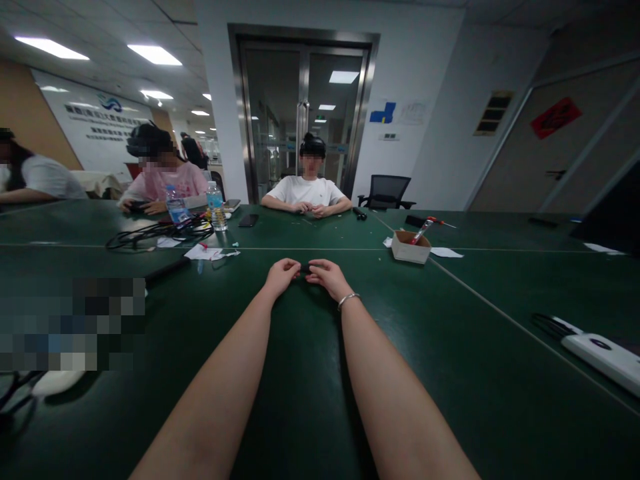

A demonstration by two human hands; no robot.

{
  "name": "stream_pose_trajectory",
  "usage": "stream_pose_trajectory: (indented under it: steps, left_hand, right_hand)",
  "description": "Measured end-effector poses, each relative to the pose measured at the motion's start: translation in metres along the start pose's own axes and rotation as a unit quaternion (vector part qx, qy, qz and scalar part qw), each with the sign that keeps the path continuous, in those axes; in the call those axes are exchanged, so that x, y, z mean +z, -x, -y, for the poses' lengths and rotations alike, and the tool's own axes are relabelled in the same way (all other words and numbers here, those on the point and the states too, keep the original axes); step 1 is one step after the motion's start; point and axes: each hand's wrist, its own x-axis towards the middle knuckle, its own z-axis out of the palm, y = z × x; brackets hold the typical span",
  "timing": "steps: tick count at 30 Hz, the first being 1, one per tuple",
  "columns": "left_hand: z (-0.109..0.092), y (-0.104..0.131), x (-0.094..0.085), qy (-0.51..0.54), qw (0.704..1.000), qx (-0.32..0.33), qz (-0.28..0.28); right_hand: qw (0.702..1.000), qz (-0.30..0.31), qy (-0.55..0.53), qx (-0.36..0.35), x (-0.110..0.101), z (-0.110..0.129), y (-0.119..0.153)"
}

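Observation:
Both my arms reach forward over the dark green table (310, 373). Between my fingertips is a small black object (305, 269), too small and too covered to name. My left hand (283, 277) pinches its left end with thumb and fingers. From the other side my right hand (327, 277) grips it, a silver bracelet (349, 301) round that wrist. The object is held at or just above the tabletop; I cannot tell which.
An open cardboard box (411, 248) with a few items stands ahead to the right. Ahead left are water bottles (217, 207), tangled black cables (160, 230) and papers (207, 253). A white power strip (603, 357) lies at right. Several people sit around the table.

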Motion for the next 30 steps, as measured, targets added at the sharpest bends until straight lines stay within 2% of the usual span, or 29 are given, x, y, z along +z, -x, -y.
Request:
stream_pose_trajectory:
  steps: [5, 10, 14, 18, 23, 30]
  left_hand:
    - [0.0001, -0.0002, -0.0002, 0.019, 1.0, -0.008, 0.005]
    - [0.0009, -0.0006, 0.0011, 0.007, 1.0, 0.001, 0.002]
    - [-0.0002, 0.0004, 0.0018, -0.006, 1.0, -0.016, -0.007]
    - [-0.0019, 0.001, 0.0006, -0.018, 1.0, 0.008, -0.009]
    - [-0.0033, -0.0003, 0.0009, 0.001, 0.999, -0.037, -0.009]
    - [-0.0073, 0.0021, 0.0021, 0.021, 0.999, -0.035, -0.019]
  right_hand:
    - [1.0, -0.006, -0.002, -0.001, 0.0003, 0.0001, -0.0005]
    - [1.0, -0.006, -0.002, 0.004, 0.0003, 0.0005, -0.0005]
    - [1.0, -0.012, -0.001, 0.006, 0.0011, 0.0017, 0.0005]
    - [1.0, -0.007, 0.001, 0.005, 0.0014, 0.003, 0.0018]
    - [1.0, -0.005, -0.001, 0.004, 0.0011, 0.0033, 0.0019]
    - [1.0, -0.002, -0.001, 0.002, 0.0005, 0.0023, 0.0006]
